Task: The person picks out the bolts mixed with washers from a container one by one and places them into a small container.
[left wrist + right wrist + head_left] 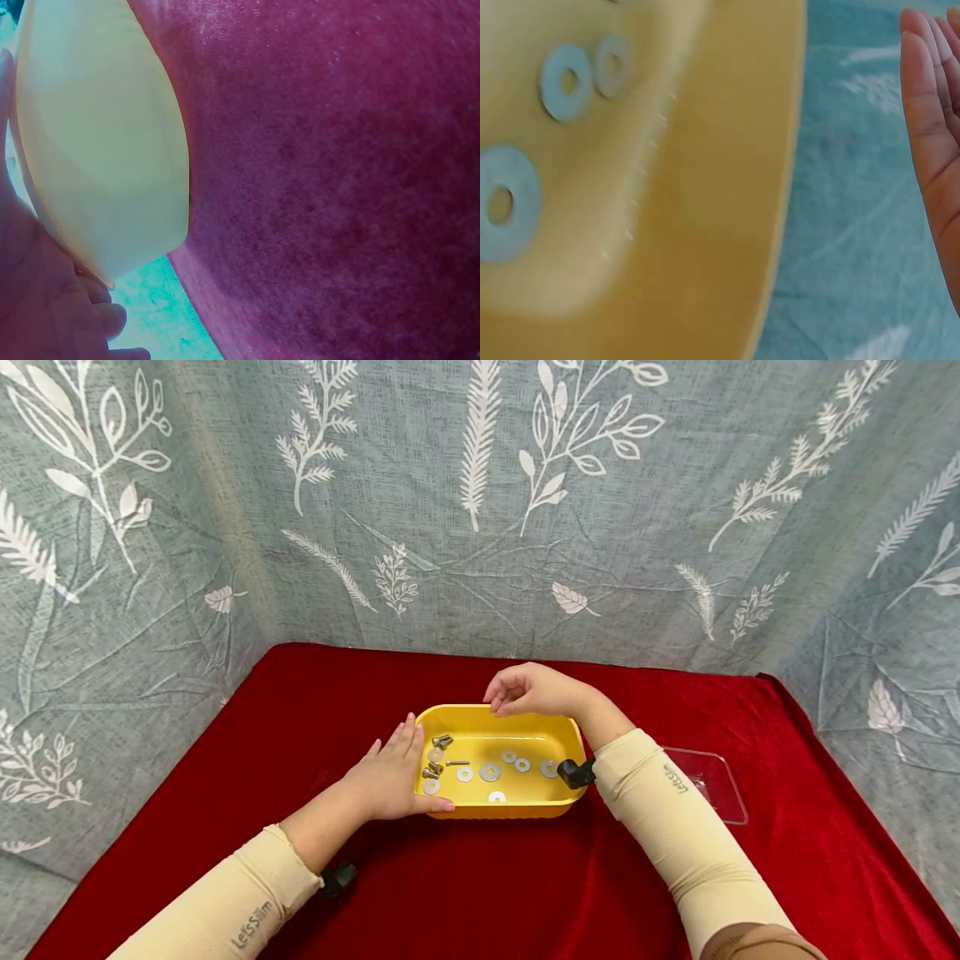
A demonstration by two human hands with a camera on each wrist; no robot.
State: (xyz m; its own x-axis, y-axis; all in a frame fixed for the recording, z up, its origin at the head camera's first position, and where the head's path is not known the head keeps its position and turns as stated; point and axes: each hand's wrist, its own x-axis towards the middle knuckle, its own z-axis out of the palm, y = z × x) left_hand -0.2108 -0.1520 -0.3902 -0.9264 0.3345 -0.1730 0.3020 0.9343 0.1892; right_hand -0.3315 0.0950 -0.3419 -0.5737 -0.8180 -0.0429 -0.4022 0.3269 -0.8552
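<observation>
A yellow plastic box [498, 811] without a lid stands on the red cloth. My left hand [386, 777] rests against its left end, fingers straight along the side and thumb on the near rim; the left wrist view shows this hand [45, 300] beside the box's outer wall [105, 142]. Over the far rim hovers my right hand [536, 689], fingers loosely bent, nothing visible in them. Inside the box lie several flat metal washers [490, 772], a thin screw [457, 763] and several short bolts [432, 770] at the left end. The right wrist view shows washers [566, 82] close up.
A clear plastic lid [731, 789] lies on the cloth right of the box, partly behind my right sleeve [675, 827]. Red velvet cloth [360, 681] covers the table. Patterned grey-blue curtains [420, 485] enclose the back and both sides.
</observation>
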